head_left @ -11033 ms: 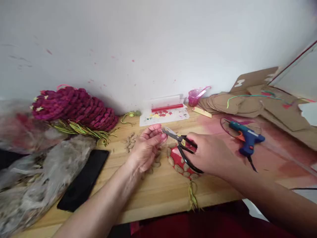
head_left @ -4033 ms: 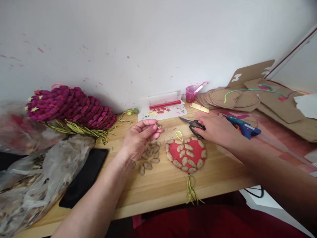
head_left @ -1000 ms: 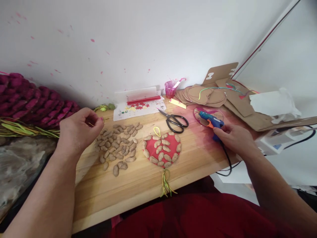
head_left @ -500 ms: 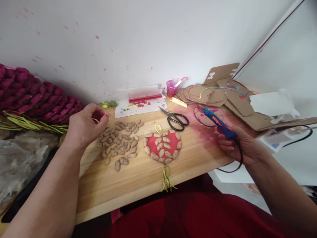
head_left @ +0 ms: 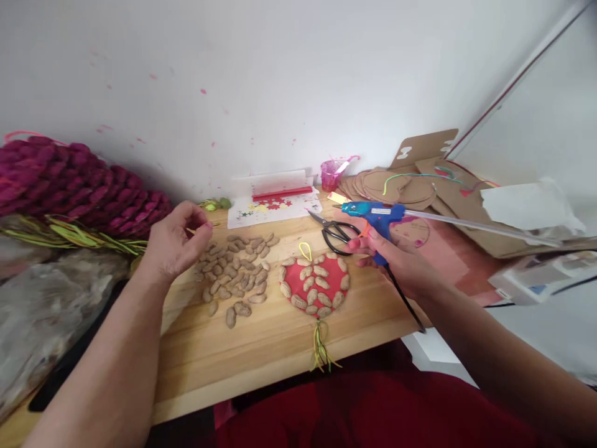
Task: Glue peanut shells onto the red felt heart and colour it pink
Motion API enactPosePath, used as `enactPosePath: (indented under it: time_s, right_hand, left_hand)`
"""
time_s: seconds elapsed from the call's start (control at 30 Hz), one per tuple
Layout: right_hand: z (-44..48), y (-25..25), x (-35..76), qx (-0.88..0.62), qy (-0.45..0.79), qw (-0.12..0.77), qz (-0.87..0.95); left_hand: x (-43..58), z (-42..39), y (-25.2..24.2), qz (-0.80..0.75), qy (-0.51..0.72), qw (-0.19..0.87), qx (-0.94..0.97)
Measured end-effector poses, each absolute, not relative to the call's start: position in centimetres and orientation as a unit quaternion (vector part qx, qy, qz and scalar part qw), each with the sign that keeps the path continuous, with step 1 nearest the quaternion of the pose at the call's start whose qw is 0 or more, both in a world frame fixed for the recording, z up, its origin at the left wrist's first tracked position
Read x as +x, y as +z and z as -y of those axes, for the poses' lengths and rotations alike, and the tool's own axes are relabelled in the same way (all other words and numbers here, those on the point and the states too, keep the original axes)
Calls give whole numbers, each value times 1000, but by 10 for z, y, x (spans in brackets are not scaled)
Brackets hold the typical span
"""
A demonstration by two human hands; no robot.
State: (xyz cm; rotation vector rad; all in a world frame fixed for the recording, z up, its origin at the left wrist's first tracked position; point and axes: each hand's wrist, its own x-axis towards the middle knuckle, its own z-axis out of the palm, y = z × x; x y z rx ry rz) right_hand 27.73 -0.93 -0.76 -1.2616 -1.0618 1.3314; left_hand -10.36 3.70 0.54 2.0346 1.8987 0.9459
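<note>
Head view: our right hand grips the blue glue gun, fingers closed round its handle, nozzle pointing left above the scissors, beyond the red peanut-covered disc. Our left hand hovers by loose peanuts on the bench, fingertips pinched together; anything between them is too small to tell.

A home craft bench: glue gun, scissors, cardboard cutouts on a wooden table.
</note>
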Motion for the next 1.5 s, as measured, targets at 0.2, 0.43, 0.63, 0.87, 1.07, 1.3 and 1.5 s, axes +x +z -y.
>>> enactPosePath:
  time_s: [0.2,0.43,0.63,0.87,1.07,1.3,1.5]
  right_hand:
    - [-20,-16,264,-533,552,477,429]
    - [-40,-20,269,-562,506,495,428]
    - [-33,-4,258,-518,543,515,415]
    - [-38,13,249,-469,681,457,329]
    - [-40,0,251,-436,670,452,395]
    - [-45,-15,256,-436,651,455,423]
    - [-42,-13,255,-437,651,446,432]
  left_hand:
    - [-108,-40,5,-634,306,110,702]
    - [-105,-40,2,-609,350,114,702]
    - [-101,-38,2,-573,384,119,714]
    - [-93,-38,0,-564,292,84,768]
    - [-87,-37,0,-528,280,104,795]
    - [-72,-35,-8,-497,310,134,799]
    - [-62,-36,-21,-472,300,119,820]
